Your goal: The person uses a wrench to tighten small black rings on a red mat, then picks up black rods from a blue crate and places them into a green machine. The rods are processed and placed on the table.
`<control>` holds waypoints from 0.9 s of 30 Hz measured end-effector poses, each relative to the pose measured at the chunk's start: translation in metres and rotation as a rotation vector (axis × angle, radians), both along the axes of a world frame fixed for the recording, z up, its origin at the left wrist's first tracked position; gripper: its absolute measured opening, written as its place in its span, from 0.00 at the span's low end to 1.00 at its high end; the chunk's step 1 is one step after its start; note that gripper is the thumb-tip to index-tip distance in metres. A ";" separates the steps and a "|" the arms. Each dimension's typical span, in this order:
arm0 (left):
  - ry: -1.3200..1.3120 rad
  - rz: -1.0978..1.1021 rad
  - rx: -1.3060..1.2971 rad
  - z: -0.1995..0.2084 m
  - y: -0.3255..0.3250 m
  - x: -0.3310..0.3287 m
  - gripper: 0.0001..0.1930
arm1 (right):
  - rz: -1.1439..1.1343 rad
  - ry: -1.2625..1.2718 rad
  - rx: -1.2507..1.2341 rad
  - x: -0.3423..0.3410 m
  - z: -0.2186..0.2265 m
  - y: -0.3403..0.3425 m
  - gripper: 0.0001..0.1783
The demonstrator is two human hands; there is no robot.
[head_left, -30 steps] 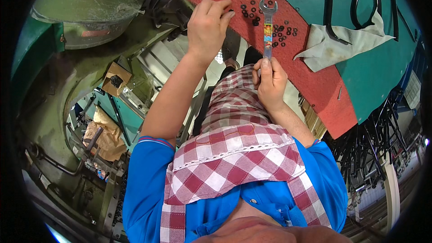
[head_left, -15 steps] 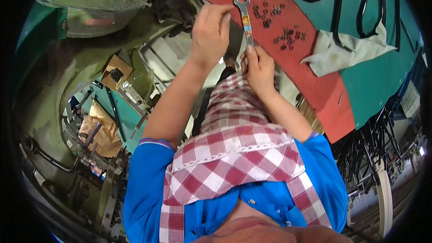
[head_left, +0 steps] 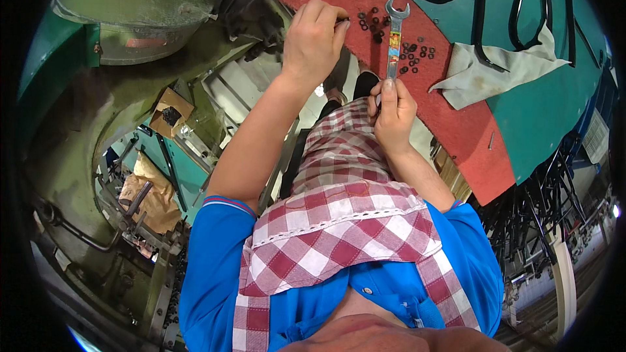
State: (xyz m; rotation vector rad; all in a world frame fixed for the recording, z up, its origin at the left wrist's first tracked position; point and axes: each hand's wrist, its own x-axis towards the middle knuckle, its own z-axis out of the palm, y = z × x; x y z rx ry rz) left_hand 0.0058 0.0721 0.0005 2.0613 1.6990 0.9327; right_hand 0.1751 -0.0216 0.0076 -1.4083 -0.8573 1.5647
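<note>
Upright in my right hand (head_left: 396,114) is an open-end wrench (head_left: 395,42) with a coloured sticker on its shank. My fingers and thumb close round its lower end, and its open jaw points away from me. Left of it, my left hand (head_left: 312,42) is pinched at the edge of the red mat (head_left: 456,124). A small dark piece, perhaps a nut, shows between its thumb and forefinger. Small dark nuts (head_left: 409,58) lie scattered on the mat beside and behind the wrench.
Bent black rods (head_left: 480,13) and a pale cloth (head_left: 479,75) lie on the green tabletop (head_left: 535,117) at right. A big green machine (head_left: 130,32) stands at left, with an open cardboard box (head_left: 171,112) of dark parts. More black rods (head_left: 521,221) hang at lower right.
The wrench and my right hand have moved right, in front of the scattered nuts. My left hand has shifted slightly right, and its fingers, apart before near the wrench jaw, are now pinched together.
</note>
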 end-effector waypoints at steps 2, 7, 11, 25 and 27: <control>0.056 -0.011 -0.043 0.006 0.003 0.002 0.07 | -0.005 -0.009 0.010 0.003 0.002 0.000 0.18; 0.065 -0.066 -0.159 0.011 0.013 0.004 0.07 | -0.025 0.010 0.026 0.008 0.009 0.000 0.18; -0.069 -0.016 -0.244 0.015 0.011 0.012 0.06 | -0.036 0.016 0.035 0.015 0.010 -0.001 0.18; -0.002 0.074 -0.074 0.006 0.010 -0.007 0.08 | 0.010 -0.025 0.047 0.012 0.009 -0.002 0.18; 0.026 0.101 -0.037 0.003 0.007 -0.011 0.09 | 0.028 -0.036 0.041 0.009 0.011 -0.001 0.18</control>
